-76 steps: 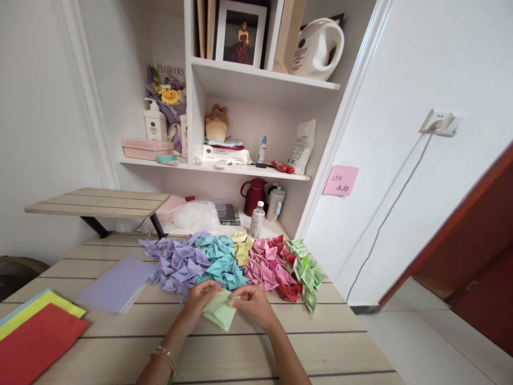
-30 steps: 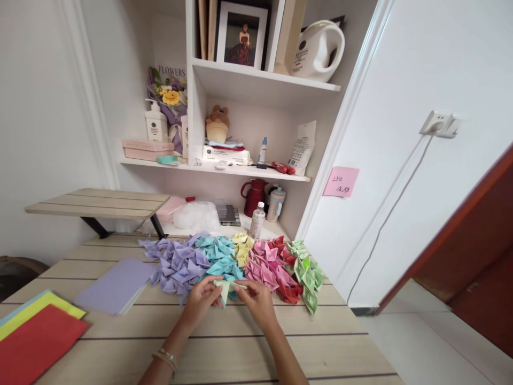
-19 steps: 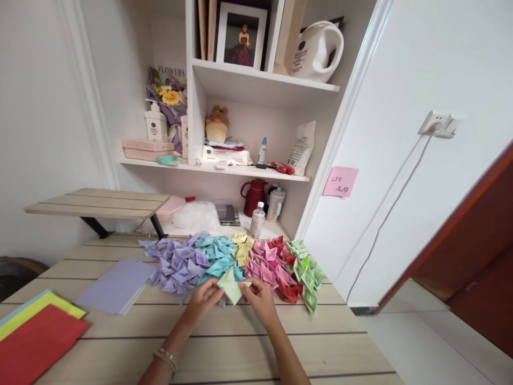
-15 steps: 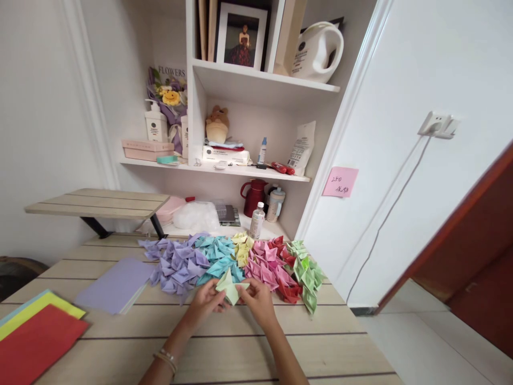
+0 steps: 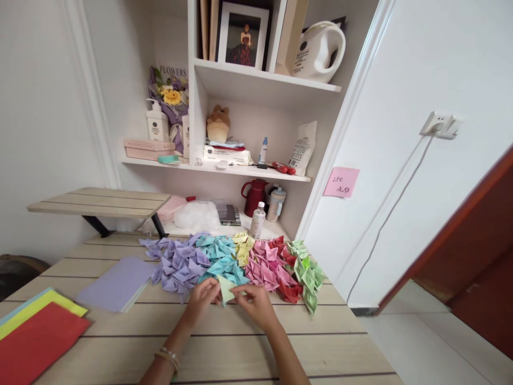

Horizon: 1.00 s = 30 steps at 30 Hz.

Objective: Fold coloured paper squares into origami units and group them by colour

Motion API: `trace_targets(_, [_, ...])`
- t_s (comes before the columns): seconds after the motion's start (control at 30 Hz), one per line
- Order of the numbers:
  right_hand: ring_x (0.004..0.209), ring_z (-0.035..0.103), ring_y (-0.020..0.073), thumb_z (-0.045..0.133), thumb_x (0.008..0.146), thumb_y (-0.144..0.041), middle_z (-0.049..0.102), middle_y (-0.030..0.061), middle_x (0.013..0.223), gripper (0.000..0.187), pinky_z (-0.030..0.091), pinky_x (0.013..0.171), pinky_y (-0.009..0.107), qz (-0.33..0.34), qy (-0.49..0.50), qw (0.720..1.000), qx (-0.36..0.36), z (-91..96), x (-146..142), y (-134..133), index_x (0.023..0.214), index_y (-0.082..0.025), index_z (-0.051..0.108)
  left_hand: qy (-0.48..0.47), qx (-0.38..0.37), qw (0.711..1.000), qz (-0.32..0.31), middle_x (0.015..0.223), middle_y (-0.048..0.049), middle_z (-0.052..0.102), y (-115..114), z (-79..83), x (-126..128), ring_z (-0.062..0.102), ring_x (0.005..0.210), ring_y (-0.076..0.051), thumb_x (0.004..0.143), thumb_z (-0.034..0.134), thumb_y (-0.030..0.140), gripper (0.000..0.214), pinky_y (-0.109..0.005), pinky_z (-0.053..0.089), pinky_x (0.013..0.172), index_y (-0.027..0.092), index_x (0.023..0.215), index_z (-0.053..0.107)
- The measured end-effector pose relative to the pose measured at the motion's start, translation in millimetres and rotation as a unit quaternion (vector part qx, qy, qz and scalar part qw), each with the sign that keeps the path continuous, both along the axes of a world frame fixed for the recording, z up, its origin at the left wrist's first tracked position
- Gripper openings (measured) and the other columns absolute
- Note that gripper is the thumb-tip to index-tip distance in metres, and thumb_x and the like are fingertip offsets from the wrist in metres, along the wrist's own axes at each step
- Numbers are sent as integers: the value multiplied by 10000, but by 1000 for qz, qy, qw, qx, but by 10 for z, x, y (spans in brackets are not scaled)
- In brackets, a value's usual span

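Left hand (image 5: 203,297) and right hand (image 5: 256,305) pinch opposite sides of one pale-green folded-paper triangle (image 5: 226,289), fingers gripping it, just nearside of turquoise folded-paper pile (image 5: 222,263).

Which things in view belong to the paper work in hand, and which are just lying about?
Likely part of it:
Left hand and right hand, both holding pale green paper
Folded pieces
Purple sheets
Red paper
Yellow paper

Apparently just lying about:
Clear bottle
Red jug
Plush toy
Framed picture
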State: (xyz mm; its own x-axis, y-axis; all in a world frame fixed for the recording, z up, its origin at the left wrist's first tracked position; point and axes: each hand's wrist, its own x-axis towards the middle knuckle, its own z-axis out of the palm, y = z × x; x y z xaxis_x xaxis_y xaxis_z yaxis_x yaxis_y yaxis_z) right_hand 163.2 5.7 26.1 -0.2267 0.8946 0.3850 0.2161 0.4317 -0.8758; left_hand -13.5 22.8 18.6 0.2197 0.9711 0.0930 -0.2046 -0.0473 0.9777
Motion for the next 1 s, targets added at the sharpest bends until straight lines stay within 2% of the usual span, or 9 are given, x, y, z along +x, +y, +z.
trace_targets(0.13, [635, 640, 165, 504, 787, -244, 690, 39, 739, 275, 509, 624, 252, -49, -100, 988, 102, -32, -24, -16, 1041, -220, 608, -2, -3, 994, 106, 559, 59, 565, -14, 26, 64, 549, 489, -116, 558, 714, 377, 350, -183, 406, 424, 201, 710, 453])
trace_targets(0.2, [650, 646, 168, 495, 791, -216, 693, 43, 776, 381, 513, 625, 248, -72, -110, 983, 127, -50, -40, -21, 1172, -219, 515, 0, -4, 994, 109, 636, 27, 609, -13, 29, 82, 578, 549, -136, 548, 723, 371, 397, -193, 424, 443, 194, 811, 484])
trace_targets(0.3, [745, 654, 187, 460, 803, -158, 686, 75, 915, 405, 516, 682, 271, -86, -133, 968, 193, -68, -70, -30, 1201, -221, 496, 24, 15, 996, 88, 707, -22, 637, -14, 11, 96, 598, 621, -162, 588, 697, 379, 374, -207, 442, 469, 162, 856, 555])
trace_targets(0.47, [911, 627, 191, 433, 803, -101, 654, 72, 1032, 399, 508, 790, 297, -69, -138, 955, 252, -77, -125, -45, 1161, -241, 544, 77, 60, 988, 121, 420, 65, 462, -20, -49, 98, 459, 386, -94, 660, 629, 420, 267, -185, 350, 393, 156, 694, 618])
trace_targets(0.6, [936, 621, 196, 461, 796, -108, 659, 58, 1023, 379, 505, 827, 321, -89, -111, 959, 246, -89, -146, -54, 1125, -258, 574, 92, 60, 983, 145, 437, 49, 493, -10, -52, 81, 472, 400, -110, 606, 667, 434, 296, -198, 359, 386, 156, 707, 655])
trace_targets(0.7, [967, 606, 204, 471, 799, -124, 647, 66, 1048, 348, 498, 843, 336, -95, -103, 961, 238, -89, -156, -59, 1096, -255, 597, 33, 19, 993, 113, 484, 36, 549, -8, -24, 93, 518, 424, -122, 589, 679, 439, 364, -226, 439, 441, 145, 802, 652])
trace_targets(0.8, [977, 599, 218, 513, 787, -157, 636, 79, 1068, 298, 489, 851, 352, -92, -88, 968, 218, -77, -170, -59, 1050, -242, 626, -24, -18, 996, 85, 632, -15, 652, -18, 3, 116, 615, 573, -175, 566, 704, 425, 400, -281, 510, 573, 141, 840, 641])
trace_targets(0.9, [946, 610, 233, 589, 745, -209, 653, 88, 1031, 284, 492, 834, 361, -95, -51, 979, 171, -66, -189, -53, 1025, -218, 637, -36, -8, 997, 75, 762, -51, 695, -37, 14, 134, 646, 737, -229, 597, 696, 397, 384, -323, 520, 688, 144, 880, 643])
trace_targets(1.0, [863, 637, 232, 618, 727, -256, 680, 91, 953, 283, 521, 763, 344, -111, 7, 990, 85, -74, -212, -34, 1002, -195, 646, -29, 23, 997, 75, 900, -76, 696, -62, 12, 150, 636, 846, -261, 653, 652, 391, 374, -365, 504, 772, 150, 939, 643])
